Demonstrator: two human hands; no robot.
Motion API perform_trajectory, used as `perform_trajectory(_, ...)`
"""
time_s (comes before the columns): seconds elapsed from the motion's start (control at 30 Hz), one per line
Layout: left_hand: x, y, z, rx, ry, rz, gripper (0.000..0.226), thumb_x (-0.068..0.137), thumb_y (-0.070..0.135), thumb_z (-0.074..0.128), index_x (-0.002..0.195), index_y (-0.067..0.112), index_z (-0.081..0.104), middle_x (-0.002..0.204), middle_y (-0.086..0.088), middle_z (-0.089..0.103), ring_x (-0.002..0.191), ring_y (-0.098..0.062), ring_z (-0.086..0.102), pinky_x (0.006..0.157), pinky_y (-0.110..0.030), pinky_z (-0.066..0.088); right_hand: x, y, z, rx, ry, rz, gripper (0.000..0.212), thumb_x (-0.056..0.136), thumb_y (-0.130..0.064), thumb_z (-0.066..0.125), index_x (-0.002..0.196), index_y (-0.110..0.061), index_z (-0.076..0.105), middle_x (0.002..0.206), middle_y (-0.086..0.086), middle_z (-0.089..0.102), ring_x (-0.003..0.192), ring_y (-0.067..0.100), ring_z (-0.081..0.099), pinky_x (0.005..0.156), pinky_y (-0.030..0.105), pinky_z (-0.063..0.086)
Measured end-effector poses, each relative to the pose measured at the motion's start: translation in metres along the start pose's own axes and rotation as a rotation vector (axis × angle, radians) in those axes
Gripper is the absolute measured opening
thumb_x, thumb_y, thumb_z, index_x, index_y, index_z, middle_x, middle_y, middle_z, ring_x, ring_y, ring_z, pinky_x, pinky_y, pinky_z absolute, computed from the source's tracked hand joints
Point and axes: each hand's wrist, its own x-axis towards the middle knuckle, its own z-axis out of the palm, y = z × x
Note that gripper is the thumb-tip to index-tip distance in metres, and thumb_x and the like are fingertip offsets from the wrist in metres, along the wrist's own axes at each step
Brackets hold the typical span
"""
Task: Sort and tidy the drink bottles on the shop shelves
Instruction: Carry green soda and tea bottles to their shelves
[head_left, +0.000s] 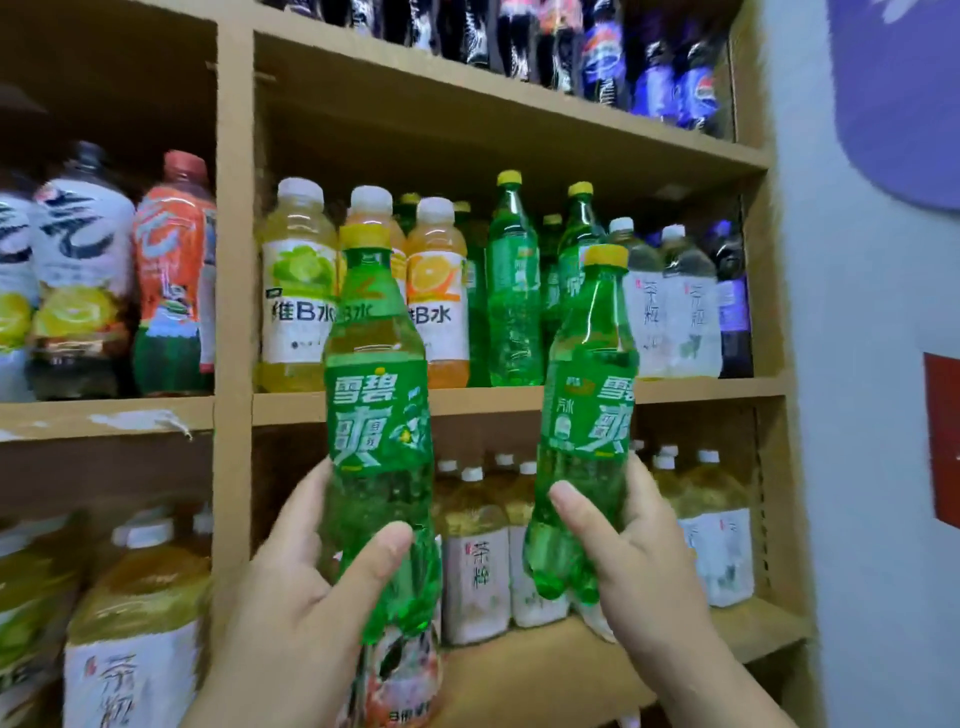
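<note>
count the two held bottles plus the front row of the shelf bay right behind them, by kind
held green soda bottles: 2
green soda bottles on shelf: 2
white-capped fruit drinks: 3
clear tea bottles: 2
dark blue bottle: 1
total: 10
yellow caps further back not counted

Bottles (514, 312) crowd the middle shelf (483, 404); open headroom lies above them.
</note>
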Motion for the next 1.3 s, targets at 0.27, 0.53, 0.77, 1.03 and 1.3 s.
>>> perform_trajectory(0.27, 0.009, -0.01, 0.077, -0.071, -0.094, -0.069, 0.046, 0.069, 0.042, 0.076, 0.111, 0.056, 0.063, 0.107, 0.014, 0.076, 0.098, -0.006, 0.072, 0.075, -0.022, 0.055, 0.018, 0.013, -0.027, 0.134, -0.108, 0.017, 0.04, 0.084, -0.055, 0.071, 0.12, -0.043, 0.06, 0.111, -0.034, 0.069, 0.106, -0.012, 0.063, 0.085, 0.015, 0.048)
perform_trajectory(0.53, -0.002, -0.025, 0.105, 0.054, -0.182, -0.029, 0.051, 0.087, 0.048, 0.067, 0.134, 0.051, 0.049, 0.127, 0.026, 0.065, 0.119, 0.004, 0.061, 0.1, -0.037, 0.05, 0.022, 0.053, -0.074, 0.021, -0.115, 0.031, 0.069, 0.082, -0.068, 0.071, 0.142, -0.045, 0.047, 0.133, -0.028, 0.061, 0.124, -0.007, 0.055, 0.104, 0.029, 0.048)
perform_trajectory(0.77, -0.055, -0.086, 0.118, 0.226, -0.149, -0.13, 0.07, 0.084, 0.028, 0.073, 0.122, 0.074, 0.035, 0.12, 0.058, 0.045, 0.118, 0.024, 0.049, 0.094, -0.007, 0.042, -0.004, 0.119, -0.08, -0.105, -0.181, 0.222, 0.051, 0.092, -0.037, 0.073, 0.124, -0.058, 0.039, 0.114, -0.054, 0.051, 0.109, -0.032, 0.045, 0.091, 0.004, 0.039)
perform_trajectory(1.03, -0.042, -0.134, 0.139, 0.537, -0.122, -0.222, 0.084, 0.092, 0.035, 0.07, 0.158, 0.024, 0.018, 0.139, 0.022, 0.03, 0.132, -0.006, 0.036, 0.112, -0.028, 0.03, 0.001, 0.171, -0.054, -0.227, -0.26, 0.299, 0.087, 0.092, -0.039, 0.073, 0.159, -0.029, 0.018, 0.137, -0.03, 0.025, 0.131, -0.006, 0.023, 0.108, 0.014, 0.021)
perform_trajectory(1.3, -0.028, -0.169, 0.148, 0.549, -0.015, -0.286, 0.072, 0.091, 0.028, 0.073, 0.149, 0.022, 0.032, 0.137, 0.006, 0.053, 0.125, -0.016, 0.051, 0.107, -0.038, 0.043, 0.012, 0.193, -0.043, -0.246, -0.317, 0.304, 0.068, 0.094, -0.036, 0.072, 0.142, -0.043, 0.025, 0.122, -0.04, 0.038, 0.125, -0.007, 0.039, 0.11, 0.021, 0.032)
